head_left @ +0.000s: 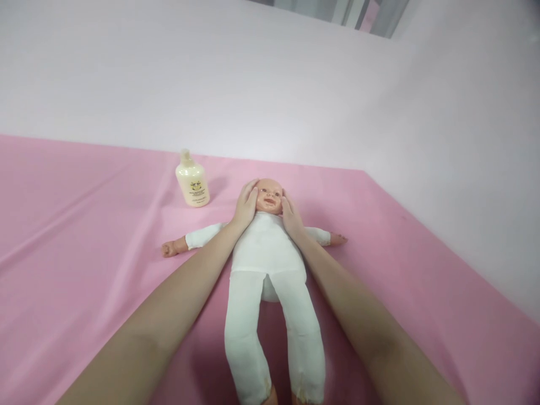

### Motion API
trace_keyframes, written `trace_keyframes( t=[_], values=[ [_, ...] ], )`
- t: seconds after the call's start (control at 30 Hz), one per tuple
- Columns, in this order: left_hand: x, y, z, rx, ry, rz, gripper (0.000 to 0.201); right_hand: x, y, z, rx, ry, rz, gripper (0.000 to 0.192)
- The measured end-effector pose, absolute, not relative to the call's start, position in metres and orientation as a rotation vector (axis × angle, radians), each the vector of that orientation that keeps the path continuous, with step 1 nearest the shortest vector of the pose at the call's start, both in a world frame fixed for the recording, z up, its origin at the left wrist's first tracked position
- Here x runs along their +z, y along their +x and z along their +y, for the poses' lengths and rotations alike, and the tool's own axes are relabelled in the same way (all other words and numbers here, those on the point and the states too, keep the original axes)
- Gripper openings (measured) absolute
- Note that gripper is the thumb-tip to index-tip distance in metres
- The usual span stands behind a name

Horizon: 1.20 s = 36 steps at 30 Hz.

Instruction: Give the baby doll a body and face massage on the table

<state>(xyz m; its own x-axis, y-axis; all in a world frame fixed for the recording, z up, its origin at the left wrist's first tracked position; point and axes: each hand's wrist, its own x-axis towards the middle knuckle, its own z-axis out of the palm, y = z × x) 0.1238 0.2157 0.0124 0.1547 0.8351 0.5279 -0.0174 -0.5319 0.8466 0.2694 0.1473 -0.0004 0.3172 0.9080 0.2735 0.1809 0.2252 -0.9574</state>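
Note:
A baby doll (270, 247) with a white cloth body lies on its back, head away from me, arms stretched out to both sides. My left hand (246, 203) rests along the left side of the doll's head (270, 194), fingers stretched out and pointing away from me. Against the other side of the head lies my right hand (291, 212), also with straight fingers, some of them hidden behind the cheek. Both palms touch the head without fingers wrapped round it. My forearms pass over the doll's arms, covering part of each.
A pale yellow bottle (193, 181) with a printed label stands upright to the left of the doll's head. Pink cloth (105, 225) with creases covers the table beneath. Behind it is a white surface (211, 84), with greyish panels at the top.

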Motion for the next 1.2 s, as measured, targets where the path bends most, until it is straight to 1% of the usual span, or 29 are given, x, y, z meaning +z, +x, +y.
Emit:
trace_keyframes(
  t=[0.7,1.0,1.2],
  values=[
    [0.0181,0.1226,0.2097,1.453,1.674,0.8,0.037,-0.001,0.2695,0.1476,0.713,-1.283,-1.149,0.064],
    [0.0175,0.1227,0.2103,1.46,1.674,0.783,0.037,0.0008,0.2689,0.1461,0.705,-1.288,-1.138,0.06],
    [0.0165,0.1231,0.211,1.458,1.664,0.79,0.036,0.0004,0.2691,0.146,0.723,-1.282,-1.141,0.062]
  ],
)
